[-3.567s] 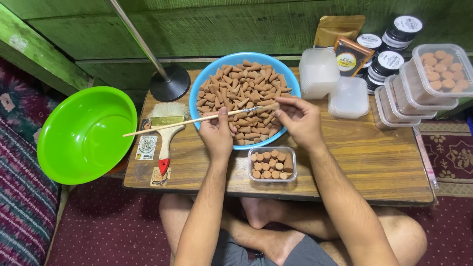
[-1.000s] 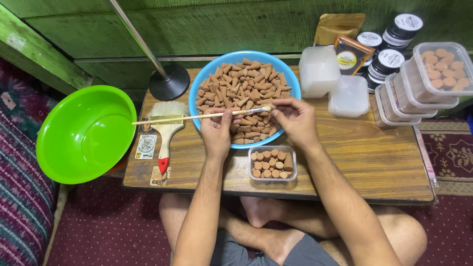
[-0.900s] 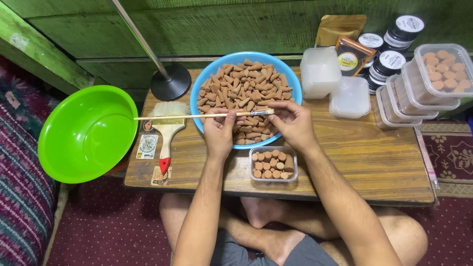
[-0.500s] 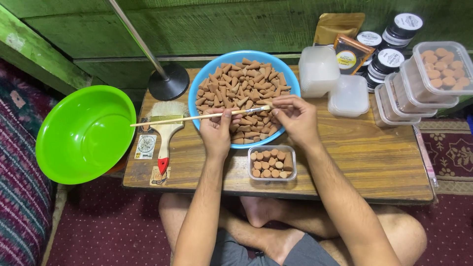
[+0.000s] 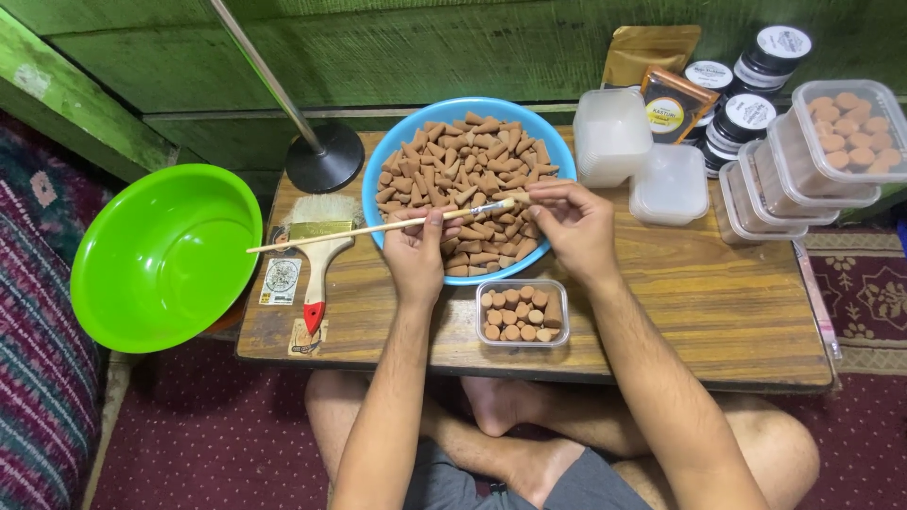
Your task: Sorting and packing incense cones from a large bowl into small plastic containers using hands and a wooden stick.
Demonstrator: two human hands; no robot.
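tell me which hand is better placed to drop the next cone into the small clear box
Probably the right hand: its fingertips pinch the thin stick end over the blue bowl of cones, just above the small clear box. The left hand grips the stick mid-length.

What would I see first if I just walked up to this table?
The big blue bowl at the back of the wooden table, heaped with brown cones. Over it, the left hand and right hand hold a thin stick. A bright green bowl sits off the table's left end.
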